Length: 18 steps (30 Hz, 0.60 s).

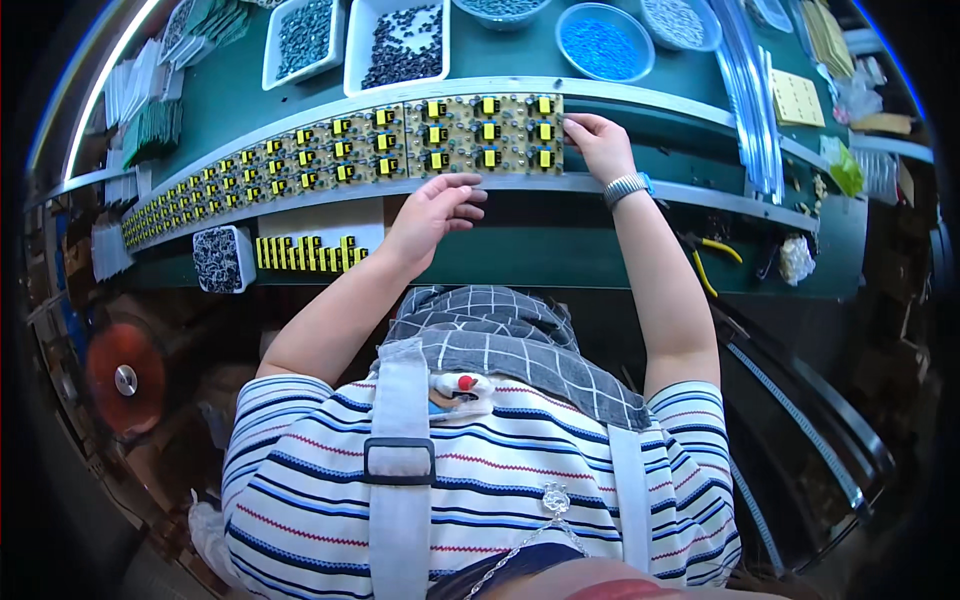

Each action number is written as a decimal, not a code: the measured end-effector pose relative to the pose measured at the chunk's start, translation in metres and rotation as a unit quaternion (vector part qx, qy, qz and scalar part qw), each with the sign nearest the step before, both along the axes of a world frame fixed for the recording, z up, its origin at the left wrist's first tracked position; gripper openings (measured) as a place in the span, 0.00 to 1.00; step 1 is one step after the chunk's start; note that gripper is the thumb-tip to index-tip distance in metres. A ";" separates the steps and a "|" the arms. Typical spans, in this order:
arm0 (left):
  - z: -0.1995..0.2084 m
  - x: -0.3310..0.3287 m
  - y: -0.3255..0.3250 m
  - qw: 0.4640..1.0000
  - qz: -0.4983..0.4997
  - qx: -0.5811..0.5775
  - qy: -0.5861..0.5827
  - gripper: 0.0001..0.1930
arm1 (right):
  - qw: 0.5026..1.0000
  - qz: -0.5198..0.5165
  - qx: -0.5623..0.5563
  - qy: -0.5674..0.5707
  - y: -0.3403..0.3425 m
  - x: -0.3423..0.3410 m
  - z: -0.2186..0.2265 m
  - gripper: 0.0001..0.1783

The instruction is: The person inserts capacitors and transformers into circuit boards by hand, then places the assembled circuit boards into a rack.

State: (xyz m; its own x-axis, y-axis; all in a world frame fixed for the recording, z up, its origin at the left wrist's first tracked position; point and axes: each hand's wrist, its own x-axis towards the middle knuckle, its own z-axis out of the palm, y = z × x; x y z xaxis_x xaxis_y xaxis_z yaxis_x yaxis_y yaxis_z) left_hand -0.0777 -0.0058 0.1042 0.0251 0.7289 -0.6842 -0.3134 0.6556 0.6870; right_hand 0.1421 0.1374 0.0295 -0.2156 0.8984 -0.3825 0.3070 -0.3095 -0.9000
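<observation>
A long row of tan circuit boards (462, 146) with yellow block-shaped components lies between two metal rails, curving away to the left. At the row's right end, my right hand (602, 150) pinches the edge of the last board between thumb and fingers. My left hand (437, 214) is at the near rail (520, 183), just below that board. Its fingers are loosely bent and apart, with nothing seen in them. A watch with a metal band (627, 188) is on my right wrist.
Behind the rails stand white trays of small parts (405, 45) and a bowl of blue parts (603, 45). Clear plastic tubes (745, 100) cross the rails at right. Nearer are yellow-handled pliers (712, 262), a box of black parts (222, 258) and yellow components (310, 254).
</observation>
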 end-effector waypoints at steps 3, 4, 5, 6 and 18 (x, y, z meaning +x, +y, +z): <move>-0.003 -0.010 0.009 0.999 0.023 0.020 0.021 0.15 | 0.999 -0.005 -0.025 0.021 0.001 0.000 -0.005 0.12; -0.004 -0.013 0.011 0.999 0.030 0.032 0.031 0.15 | 0.999 -0.001 -0.027 0.022 0.000 0.000 -0.007 0.12; -0.007 -0.015 0.012 0.998 0.033 0.030 0.033 0.15 | 0.999 -0.002 -0.020 0.028 0.000 0.000 -0.008 0.12; -0.011 -0.017 0.015 0.992 0.043 0.079 0.085 0.17 | 0.999 -0.004 -0.014 0.034 -0.001 0.001 -0.009 0.12; -0.005 -0.006 0.062 0.993 0.046 0.060 0.091 0.35 | 0.999 -0.043 -0.017 0.007 0.007 0.045 0.001 0.12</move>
State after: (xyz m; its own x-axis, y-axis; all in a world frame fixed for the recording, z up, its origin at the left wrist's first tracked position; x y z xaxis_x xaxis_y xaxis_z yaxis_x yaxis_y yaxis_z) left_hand -0.0832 0.0563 0.0993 -0.1612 0.7992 -0.5791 -0.2306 0.5400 0.8095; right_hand 0.1868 0.1448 0.0308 -0.1445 0.8999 -0.4115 0.2661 -0.3653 -0.8921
